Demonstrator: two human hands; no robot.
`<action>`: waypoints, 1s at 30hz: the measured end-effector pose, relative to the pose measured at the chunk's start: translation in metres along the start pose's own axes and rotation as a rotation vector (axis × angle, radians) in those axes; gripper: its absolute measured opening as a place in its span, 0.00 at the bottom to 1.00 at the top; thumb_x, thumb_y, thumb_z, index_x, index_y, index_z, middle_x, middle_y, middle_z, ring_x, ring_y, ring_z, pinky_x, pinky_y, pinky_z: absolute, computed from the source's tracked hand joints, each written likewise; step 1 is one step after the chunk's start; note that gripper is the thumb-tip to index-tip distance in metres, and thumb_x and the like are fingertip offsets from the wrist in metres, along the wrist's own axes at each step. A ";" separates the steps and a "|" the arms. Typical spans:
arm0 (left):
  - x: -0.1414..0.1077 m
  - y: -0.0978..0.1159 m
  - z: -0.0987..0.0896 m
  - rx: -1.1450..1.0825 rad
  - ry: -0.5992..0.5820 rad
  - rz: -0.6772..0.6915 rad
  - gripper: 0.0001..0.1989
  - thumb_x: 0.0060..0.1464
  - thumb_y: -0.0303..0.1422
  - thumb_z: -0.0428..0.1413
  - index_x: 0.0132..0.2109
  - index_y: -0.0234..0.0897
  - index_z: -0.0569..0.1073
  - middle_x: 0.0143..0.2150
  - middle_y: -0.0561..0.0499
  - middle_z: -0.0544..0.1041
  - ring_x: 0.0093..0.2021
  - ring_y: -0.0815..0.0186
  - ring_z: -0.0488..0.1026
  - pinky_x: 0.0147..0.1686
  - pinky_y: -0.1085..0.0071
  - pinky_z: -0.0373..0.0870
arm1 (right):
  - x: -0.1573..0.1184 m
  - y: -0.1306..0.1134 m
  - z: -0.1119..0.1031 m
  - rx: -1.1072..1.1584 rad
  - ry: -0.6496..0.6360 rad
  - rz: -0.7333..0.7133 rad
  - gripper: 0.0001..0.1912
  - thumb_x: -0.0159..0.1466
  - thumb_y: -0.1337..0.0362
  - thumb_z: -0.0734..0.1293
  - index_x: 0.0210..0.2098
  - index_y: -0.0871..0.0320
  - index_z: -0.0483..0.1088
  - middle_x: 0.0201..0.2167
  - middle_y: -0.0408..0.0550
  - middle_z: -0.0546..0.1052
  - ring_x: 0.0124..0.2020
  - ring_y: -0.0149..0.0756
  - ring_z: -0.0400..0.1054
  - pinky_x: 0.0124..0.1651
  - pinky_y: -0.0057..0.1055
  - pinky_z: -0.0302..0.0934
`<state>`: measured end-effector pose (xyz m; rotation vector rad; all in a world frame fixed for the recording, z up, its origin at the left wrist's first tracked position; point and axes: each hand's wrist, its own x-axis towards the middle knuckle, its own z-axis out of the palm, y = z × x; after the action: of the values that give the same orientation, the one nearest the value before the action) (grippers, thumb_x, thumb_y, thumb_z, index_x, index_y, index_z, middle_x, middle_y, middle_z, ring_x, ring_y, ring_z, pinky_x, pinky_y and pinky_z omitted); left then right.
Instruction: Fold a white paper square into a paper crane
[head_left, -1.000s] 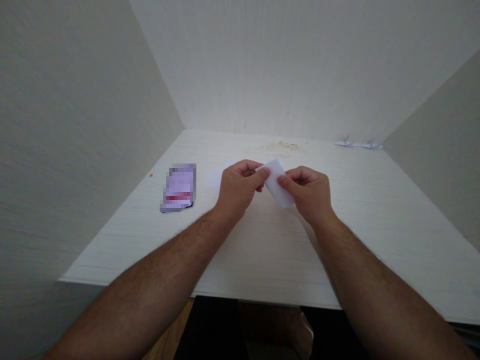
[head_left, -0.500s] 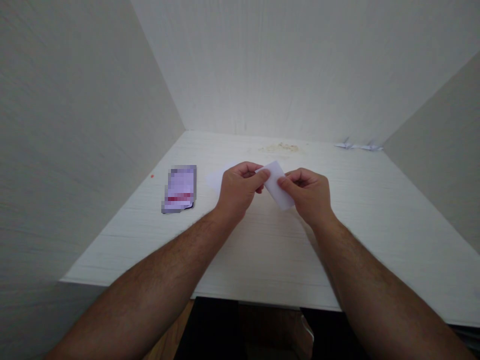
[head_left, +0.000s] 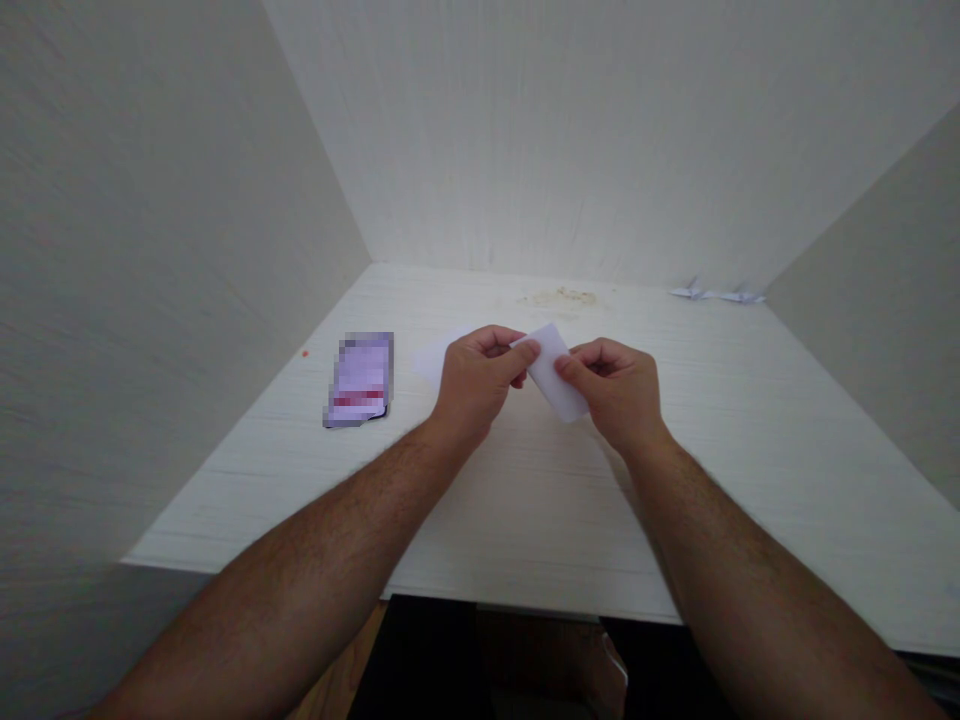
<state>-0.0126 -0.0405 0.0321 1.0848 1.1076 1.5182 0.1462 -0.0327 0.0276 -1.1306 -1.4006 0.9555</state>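
Note:
A small white piece of paper (head_left: 556, 385), roughly rectangular and tilted, is held up between both hands above the table. My left hand (head_left: 482, 375) pinches its upper left edge, thumb on top and fingers curled beneath. On its right edge, my right hand (head_left: 616, 385) grips with the thumb pressed flat on the face and the fingers bent behind. Whether the paper is folded I cannot tell. Partly hidden behind my left hand, another white sheet (head_left: 430, 362) lies on the table.
A phone (head_left: 361, 378) with a blurred-out lilac screen lies on the white table (head_left: 750, 450) at the left. Folded white paper shapes (head_left: 694, 292) sit in the far right corner. A stained patch (head_left: 570, 297) marks the back. Pale walls (head_left: 600, 130) enclose three sides.

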 end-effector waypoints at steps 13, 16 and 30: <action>0.000 0.004 0.003 0.002 0.037 -0.009 0.09 0.44 0.33 0.67 0.27 0.35 0.74 0.19 0.57 0.68 0.20 0.75 0.60 0.20 0.76 0.54 | 0.000 0.001 0.001 -0.011 -0.048 0.012 0.12 0.53 0.57 0.74 0.24 0.57 0.71 0.19 0.39 0.72 0.20 0.26 0.60 0.23 0.27 0.54; -0.001 0.005 0.003 0.028 0.044 -0.006 0.09 0.44 0.34 0.66 0.26 0.35 0.74 0.19 0.57 0.69 0.20 0.75 0.60 0.20 0.76 0.54 | 0.001 0.001 0.003 0.062 -0.065 0.022 0.12 0.52 0.58 0.75 0.27 0.56 0.69 0.20 0.38 0.72 0.21 0.26 0.62 0.24 0.27 0.56; -0.005 0.008 0.003 0.144 -0.009 -0.011 0.09 0.43 0.33 0.66 0.26 0.35 0.74 0.19 0.58 0.68 0.20 0.75 0.58 0.21 0.76 0.53 | 0.003 0.000 0.002 0.079 -0.050 0.032 0.08 0.52 0.60 0.73 0.24 0.57 0.72 0.20 0.39 0.73 0.22 0.27 0.62 0.26 0.28 0.56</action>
<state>-0.0102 -0.0465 0.0399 1.1796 1.2300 1.4413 0.1441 -0.0295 0.0278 -1.0795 -1.3760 1.0601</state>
